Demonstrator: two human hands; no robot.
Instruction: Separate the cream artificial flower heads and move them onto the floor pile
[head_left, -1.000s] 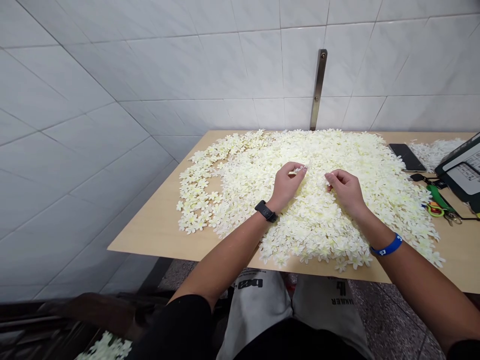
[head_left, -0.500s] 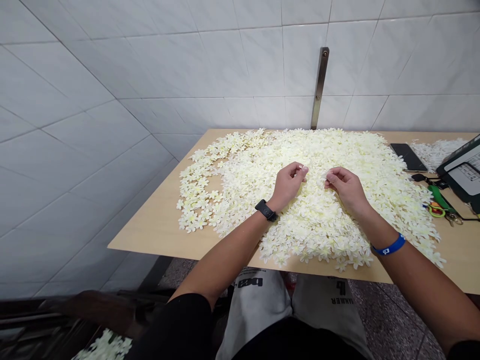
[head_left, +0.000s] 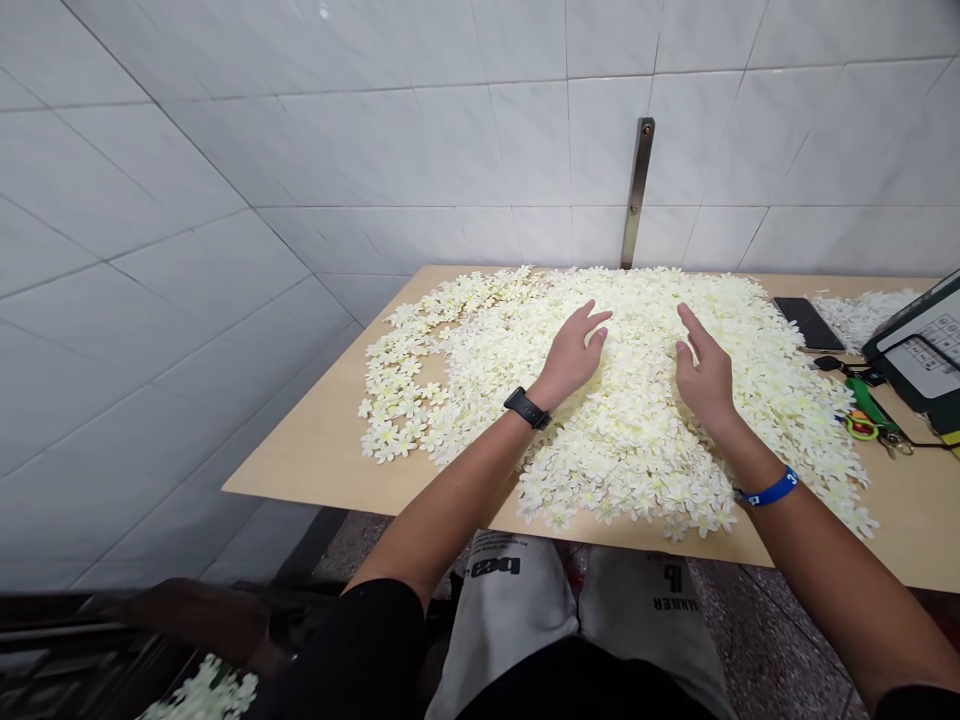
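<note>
A broad heap of pale cream artificial flowers [head_left: 630, 430] covers much of the wooden tabletop [head_left: 300, 460]. Over the heap's middle is my left hand [head_left: 574, 350], fingers spread and nothing visible in them; a black watch [head_left: 527, 408] is on that wrist. To its right, my right hand [head_left: 703, 370] is held open with the thumb apart from straight fingers, also without anything visible in it. A blue wristband [head_left: 771, 488] circles the right wrist. Blossoms lie under and around both hands; whether the hands touch them I cannot tell.
At the right are a black phone [head_left: 808, 323], a pile of small white pieces [head_left: 862, 315], a dark box with a white label [head_left: 926, 350] and keys with a green holder [head_left: 870, 405]. A tiled wall [head_left: 450, 150] stands behind the table. More flowers [head_left: 210, 690] show at the lower left.
Both hands have gone from pinched fingers to open ones, and the right hand has shifted slightly right. The small white petals at the fingertips are no longer seen there. The view has tilted slightly.
</note>
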